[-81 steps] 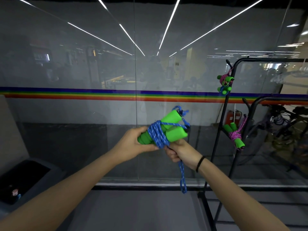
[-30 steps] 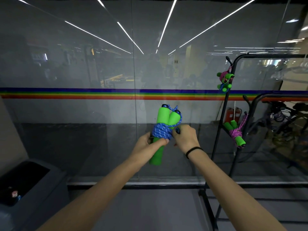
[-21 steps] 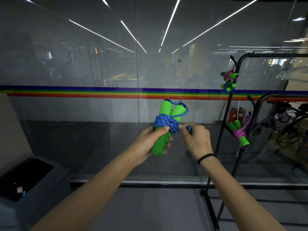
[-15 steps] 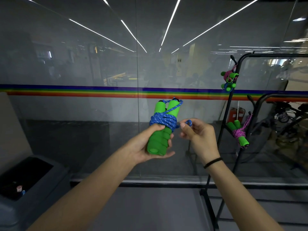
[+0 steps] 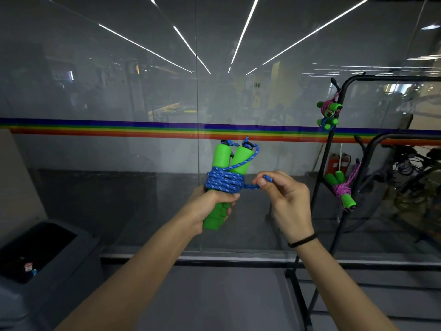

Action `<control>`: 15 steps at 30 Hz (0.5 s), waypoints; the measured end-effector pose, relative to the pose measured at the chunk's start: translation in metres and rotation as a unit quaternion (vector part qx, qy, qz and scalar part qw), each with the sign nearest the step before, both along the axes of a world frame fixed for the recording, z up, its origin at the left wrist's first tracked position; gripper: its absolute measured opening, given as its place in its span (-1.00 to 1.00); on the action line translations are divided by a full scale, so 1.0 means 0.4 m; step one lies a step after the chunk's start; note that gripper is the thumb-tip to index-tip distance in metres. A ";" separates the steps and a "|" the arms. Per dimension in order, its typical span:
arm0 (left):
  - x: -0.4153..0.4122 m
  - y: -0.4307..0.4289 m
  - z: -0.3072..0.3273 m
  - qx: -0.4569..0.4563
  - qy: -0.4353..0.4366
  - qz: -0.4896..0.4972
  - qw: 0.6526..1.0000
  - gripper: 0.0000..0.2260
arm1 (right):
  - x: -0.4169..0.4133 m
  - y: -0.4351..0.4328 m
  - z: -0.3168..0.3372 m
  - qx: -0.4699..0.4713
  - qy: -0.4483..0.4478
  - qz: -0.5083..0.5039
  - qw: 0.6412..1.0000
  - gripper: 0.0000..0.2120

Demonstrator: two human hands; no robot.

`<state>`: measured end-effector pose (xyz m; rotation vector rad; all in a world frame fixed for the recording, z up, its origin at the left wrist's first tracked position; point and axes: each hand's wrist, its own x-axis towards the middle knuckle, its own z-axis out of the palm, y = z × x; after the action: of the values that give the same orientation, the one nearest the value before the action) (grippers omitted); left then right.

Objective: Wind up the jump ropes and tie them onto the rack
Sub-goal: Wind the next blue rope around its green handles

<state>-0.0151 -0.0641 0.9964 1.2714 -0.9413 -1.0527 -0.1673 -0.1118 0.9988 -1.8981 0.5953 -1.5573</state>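
A blue jump rope (image 5: 224, 181) is wound tightly round its two green foam handles (image 5: 235, 160), which stand upright in front of me. My left hand (image 5: 210, 206) grips the lower part of the handles, just under the coils. My right hand (image 5: 284, 194) pinches a short loop of the blue rope that sticks out to the right of the coils. The black rack (image 5: 334, 144) stands to the right. A wound bundle with pink and blue rope (image 5: 328, 113) is tied high on it, and a pink-roped bundle (image 5: 342, 189) hangs lower.
A glass wall with a rainbow stripe (image 5: 119, 129) runs straight ahead. A dark bin (image 5: 45, 254) sits on the floor at lower left. The rack's base bars (image 5: 300, 299) reach along the floor at right. Bicycles (image 5: 410, 168) stand behind the glass.
The dangling rope tail has been wound up. The handles turned from lying across to upright. My right hand drew a short loop of rope out to the right of the coils.
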 end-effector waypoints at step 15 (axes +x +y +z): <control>-0.026 0.016 0.024 -0.036 -0.028 -0.024 0.999 -0.86 | 0.001 0.046 0.018 -0.089 0.044 -0.039 0.994 -0.83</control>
<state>-0.0255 -0.0575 1.0061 1.2290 -1.0489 -1.0158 -0.1670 -0.0932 1.0058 -2.1067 0.5927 -1.6301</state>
